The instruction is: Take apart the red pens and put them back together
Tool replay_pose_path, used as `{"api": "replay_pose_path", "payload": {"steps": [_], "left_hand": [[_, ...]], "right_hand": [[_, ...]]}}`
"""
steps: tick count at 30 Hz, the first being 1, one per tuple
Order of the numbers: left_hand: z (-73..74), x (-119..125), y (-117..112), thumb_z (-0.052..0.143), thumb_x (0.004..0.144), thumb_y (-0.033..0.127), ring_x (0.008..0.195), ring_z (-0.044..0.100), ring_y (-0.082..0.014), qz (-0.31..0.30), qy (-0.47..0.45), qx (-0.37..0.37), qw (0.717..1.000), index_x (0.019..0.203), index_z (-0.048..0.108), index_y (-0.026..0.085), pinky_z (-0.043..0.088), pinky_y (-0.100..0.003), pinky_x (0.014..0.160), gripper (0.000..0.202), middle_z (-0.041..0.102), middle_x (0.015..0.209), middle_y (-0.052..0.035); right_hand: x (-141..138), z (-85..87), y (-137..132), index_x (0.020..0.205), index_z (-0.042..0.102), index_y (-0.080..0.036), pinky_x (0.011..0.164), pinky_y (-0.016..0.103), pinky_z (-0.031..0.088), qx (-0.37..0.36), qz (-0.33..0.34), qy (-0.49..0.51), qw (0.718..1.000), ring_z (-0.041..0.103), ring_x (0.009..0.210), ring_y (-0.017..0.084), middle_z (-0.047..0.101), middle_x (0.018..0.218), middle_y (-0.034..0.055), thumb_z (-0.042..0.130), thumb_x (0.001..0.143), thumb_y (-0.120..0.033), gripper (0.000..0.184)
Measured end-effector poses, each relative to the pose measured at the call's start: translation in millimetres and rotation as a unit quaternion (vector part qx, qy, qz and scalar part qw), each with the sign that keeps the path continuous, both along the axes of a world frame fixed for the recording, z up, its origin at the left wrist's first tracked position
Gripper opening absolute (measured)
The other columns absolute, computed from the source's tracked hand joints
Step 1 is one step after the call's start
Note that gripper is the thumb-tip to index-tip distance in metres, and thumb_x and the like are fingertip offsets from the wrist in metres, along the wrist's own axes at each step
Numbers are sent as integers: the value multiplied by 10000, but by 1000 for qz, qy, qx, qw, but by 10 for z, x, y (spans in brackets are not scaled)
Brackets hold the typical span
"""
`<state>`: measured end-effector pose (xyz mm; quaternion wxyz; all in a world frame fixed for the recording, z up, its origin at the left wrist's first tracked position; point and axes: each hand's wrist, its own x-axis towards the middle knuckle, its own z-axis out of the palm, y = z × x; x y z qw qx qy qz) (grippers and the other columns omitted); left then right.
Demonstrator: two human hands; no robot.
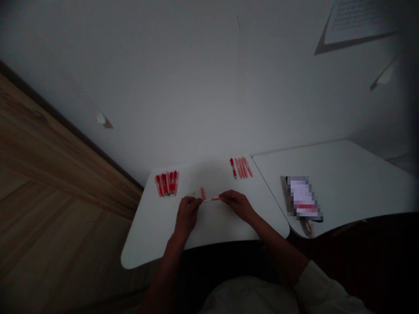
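One red-and-white pen (216,199) spans between both hands (188,211).

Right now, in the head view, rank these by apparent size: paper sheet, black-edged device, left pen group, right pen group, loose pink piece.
1. Paper sheet, cut off
2. Black-edged device
3. Left pen group and right pen group: too alike to rank
4. Loose pink piece

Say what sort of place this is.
Probably a small indoor workspace, perhaps an office or study: white tables against a pale wall, red and pink pens laid out in groups.
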<state>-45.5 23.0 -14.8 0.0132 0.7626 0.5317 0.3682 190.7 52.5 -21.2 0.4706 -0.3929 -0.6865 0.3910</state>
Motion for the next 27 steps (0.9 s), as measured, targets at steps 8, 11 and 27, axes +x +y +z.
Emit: {"api": "replay_pose_path", "payload": {"steps": [8,11,27], "left_hand": [[12,35,-23,488,886,283,850,562,-150,-35,-4,-34,999,1004,663,230,495,-297,748,218,564,909,-43],[12,33,-25,453,898,242,881,572,-150,-58,-2,-46,997,1048,654,244,495,-297,771,251,575,947,-49],[72,25,-38,427,907,182,896,591,-144,-101,-48,-102,988,1054,626,231,493,-316,816,253,613,951,-42]], "right_hand": [[-10,45,-26,951,691,-263,800,311,505,-21,24,-15,999,646,873,168,696,930,18,601,817,-352,184],[-10,43,-25,941,692,-258,782,306,510,-29,22,-9,999,650,852,167,699,911,16,610,807,-352,183],[1,17,-16,910,694,-244,765,307,511,-65,20,-8,998,657,823,169,706,870,16,639,776,-351,180]]}}
